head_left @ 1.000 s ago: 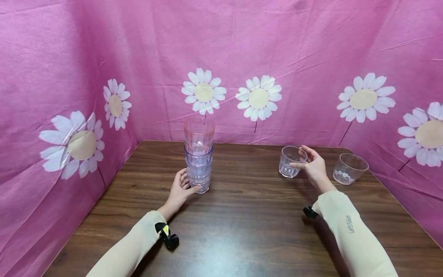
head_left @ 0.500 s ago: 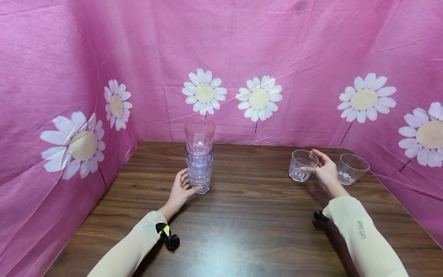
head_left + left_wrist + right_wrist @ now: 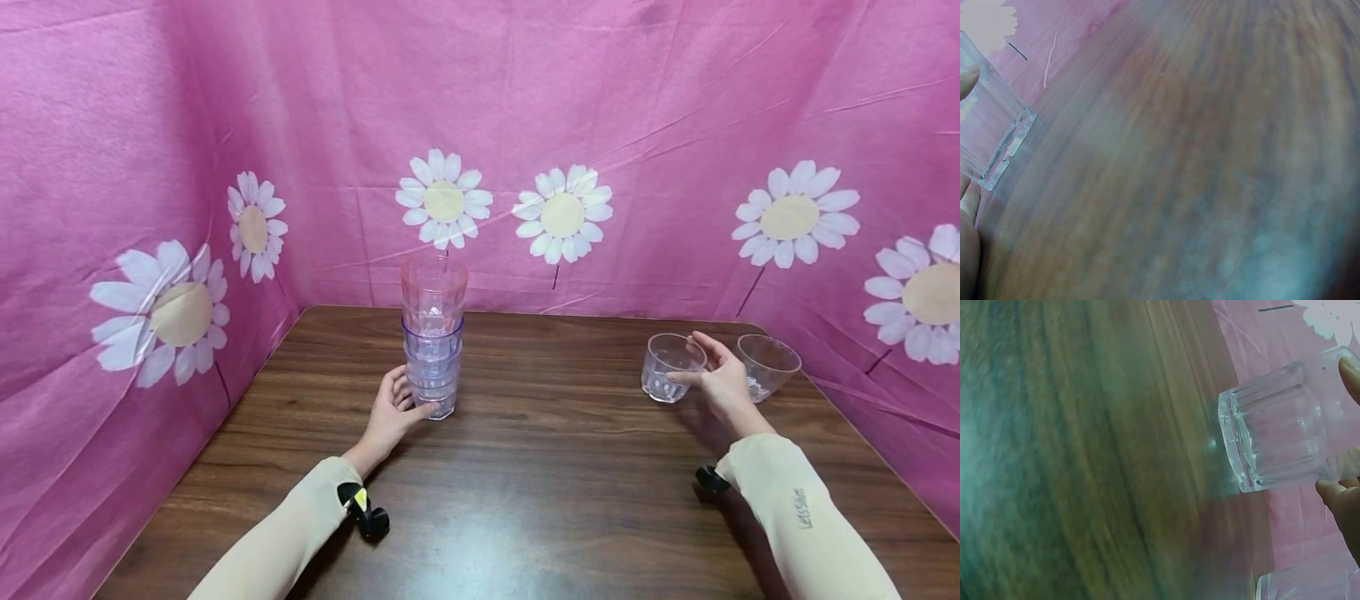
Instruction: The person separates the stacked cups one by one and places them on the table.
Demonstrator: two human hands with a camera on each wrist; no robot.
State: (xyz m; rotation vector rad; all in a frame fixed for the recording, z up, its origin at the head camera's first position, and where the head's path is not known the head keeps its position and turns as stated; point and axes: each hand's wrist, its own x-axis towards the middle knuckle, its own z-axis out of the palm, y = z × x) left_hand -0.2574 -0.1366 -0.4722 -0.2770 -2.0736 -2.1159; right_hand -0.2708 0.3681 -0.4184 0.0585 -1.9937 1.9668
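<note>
A tall stack of clear plastic tumblers (image 3: 432,346) stands upright left of the table's middle, a pink-tinted one on top and a blue-rimmed one under it. My left hand (image 3: 388,418) grips the bottom of this stack, thumb in front and fingers behind. In the left wrist view only the lowest tumbler (image 3: 994,134) shows, at the left edge. On the right, my right hand (image 3: 722,390) holds a single clear tumbler (image 3: 663,375) by its side near the rim. Whether its base touches the table cannot be told. Another clear tumbler (image 3: 776,357) sits just behind that hand, partly hidden by it.
The brown wood-grain table (image 3: 540,467) reaches back to a pink cloth (image 3: 630,100) printed with white daisies, which encloses the left, back and right sides. A black wrist camera (image 3: 369,518) hangs at the left sleeve.
My right hand has moved right and slightly nearer with its tumbler, coming close to the other tumbler on the right. The left hand and the stack have stayed in place.
</note>
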